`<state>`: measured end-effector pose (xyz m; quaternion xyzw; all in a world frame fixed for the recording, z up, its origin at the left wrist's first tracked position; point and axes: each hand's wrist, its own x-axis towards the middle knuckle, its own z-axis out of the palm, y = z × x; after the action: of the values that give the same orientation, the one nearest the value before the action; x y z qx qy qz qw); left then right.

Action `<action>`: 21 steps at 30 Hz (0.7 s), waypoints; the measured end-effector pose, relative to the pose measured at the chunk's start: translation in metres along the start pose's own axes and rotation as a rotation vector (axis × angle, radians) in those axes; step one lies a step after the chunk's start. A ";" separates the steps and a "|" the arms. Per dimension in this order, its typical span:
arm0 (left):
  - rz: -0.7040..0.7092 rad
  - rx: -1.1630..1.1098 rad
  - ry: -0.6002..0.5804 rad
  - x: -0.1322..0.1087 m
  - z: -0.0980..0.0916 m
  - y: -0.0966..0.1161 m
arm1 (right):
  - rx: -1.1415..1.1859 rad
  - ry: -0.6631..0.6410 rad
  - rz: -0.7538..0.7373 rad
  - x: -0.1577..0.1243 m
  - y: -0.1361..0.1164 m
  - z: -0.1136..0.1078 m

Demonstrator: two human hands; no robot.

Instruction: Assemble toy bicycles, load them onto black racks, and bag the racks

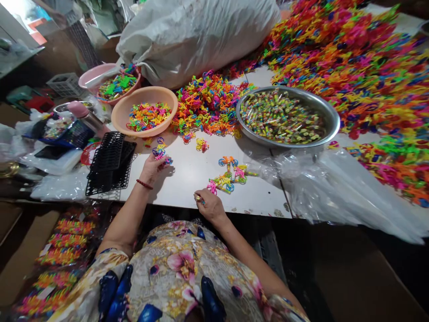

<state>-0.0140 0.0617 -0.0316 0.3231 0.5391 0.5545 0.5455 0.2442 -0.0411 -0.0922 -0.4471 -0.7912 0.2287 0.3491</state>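
Observation:
My left hand (152, 169), with a red bead bracelet at the wrist, pinches a few small plastic toy bicycles (160, 152) in blue, yellow and pink. My right hand (211, 205) is closed around a small patterned tube (198, 198) near the table's front edge. Just beyond it lies a loose group of toy bicycles with tubes (225, 182) in orange, pink, yellow and blue. A yellow and pink toy piece (202, 145) sits alone farther back. The steel basin (335, 120) holds many similar patterned tubes.
An orange basin (117, 114) of toy pieces stands at left, beside a heaped pile (209, 103). A larger pile (351, 58) spreads at right. Clear plastic bags (348, 188) overhang the front edge. Black plastic grids (109, 161), a flask (89, 117) and a white sack (197, 36) surround the workspace.

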 end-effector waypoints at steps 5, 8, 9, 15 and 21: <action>-0.091 -0.114 -0.115 -0.023 0.002 0.011 | -0.011 -0.017 -0.009 0.001 0.000 0.000; -0.117 -0.143 -0.181 -0.033 0.007 0.013 | -0.027 -0.011 -0.013 0.001 -0.001 0.000; -0.134 -0.153 -0.200 -0.036 0.009 0.014 | -0.031 -0.005 -0.014 0.001 -0.001 0.000; -0.220 -0.189 -0.283 -0.053 0.017 0.014 | -0.038 0.009 -0.024 0.001 -0.003 -0.001; -0.219 -0.215 -0.323 -0.059 0.017 0.011 | -0.058 -0.015 -0.015 0.001 -0.003 -0.001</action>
<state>0.0110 0.0119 -0.0038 0.2874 0.4143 0.4871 0.7131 0.2428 -0.0416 -0.0886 -0.4495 -0.8034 0.2062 0.3317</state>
